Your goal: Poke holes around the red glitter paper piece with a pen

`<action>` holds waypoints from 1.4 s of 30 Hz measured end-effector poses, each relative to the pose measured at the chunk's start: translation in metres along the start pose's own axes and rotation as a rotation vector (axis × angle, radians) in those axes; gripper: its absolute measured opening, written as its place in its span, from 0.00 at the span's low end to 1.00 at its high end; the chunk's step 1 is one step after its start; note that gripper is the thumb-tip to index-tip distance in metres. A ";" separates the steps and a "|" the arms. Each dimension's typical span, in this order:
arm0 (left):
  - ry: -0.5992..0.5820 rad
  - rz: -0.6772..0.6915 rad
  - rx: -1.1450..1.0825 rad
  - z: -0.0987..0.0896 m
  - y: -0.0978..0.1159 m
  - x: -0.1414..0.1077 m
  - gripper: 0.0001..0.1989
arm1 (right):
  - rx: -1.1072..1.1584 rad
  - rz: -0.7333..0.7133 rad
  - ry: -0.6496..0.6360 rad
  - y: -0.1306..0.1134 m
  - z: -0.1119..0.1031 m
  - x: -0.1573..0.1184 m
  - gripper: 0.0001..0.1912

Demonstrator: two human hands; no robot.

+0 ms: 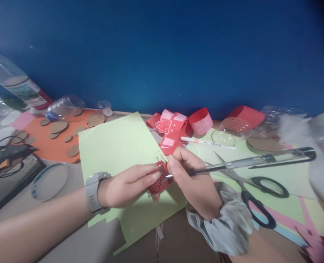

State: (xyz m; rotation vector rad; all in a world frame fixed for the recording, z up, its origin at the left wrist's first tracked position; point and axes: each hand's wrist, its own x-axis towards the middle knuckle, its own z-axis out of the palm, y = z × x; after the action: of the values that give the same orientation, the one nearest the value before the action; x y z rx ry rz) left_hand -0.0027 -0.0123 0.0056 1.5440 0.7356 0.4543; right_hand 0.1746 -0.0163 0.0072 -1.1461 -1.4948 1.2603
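Note:
My left hand [134, 184], with a grey watch on its wrist, is closed on a small curved red piece with black crosshatch lines [162, 179]. The fingers of my right hand [190, 179] are closed around a clear-barrelled pen [219, 167]. The pen's tip points left and sits at the red piece, though whether it touches cannot be made out. My right thumb and fingertips are close against the red piece's right edge. A light green paper sheet [115, 142] lies beneath both hands. On my right wrist is a grey scrunchie [224, 219].
Scissors [241, 179] lie spread to the right on coloured paper. Behind are red paper shapes [175, 128], a pink-red ring [201, 121] and a white marker [202, 141]. Cardboard discs [59, 127] rest on orange paper at left, near plastic bottles [27, 89] and a tape ring [50, 182].

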 end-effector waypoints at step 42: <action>0.000 -0.002 -0.009 0.001 0.000 0.000 0.19 | 0.033 0.007 0.002 0.005 -0.001 -0.002 0.15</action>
State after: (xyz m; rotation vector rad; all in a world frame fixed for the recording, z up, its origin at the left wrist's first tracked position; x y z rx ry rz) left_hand -0.0014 -0.0130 0.0058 1.5354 0.7338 0.4556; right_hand 0.1767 -0.0172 0.0019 -1.1311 -1.4648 1.2839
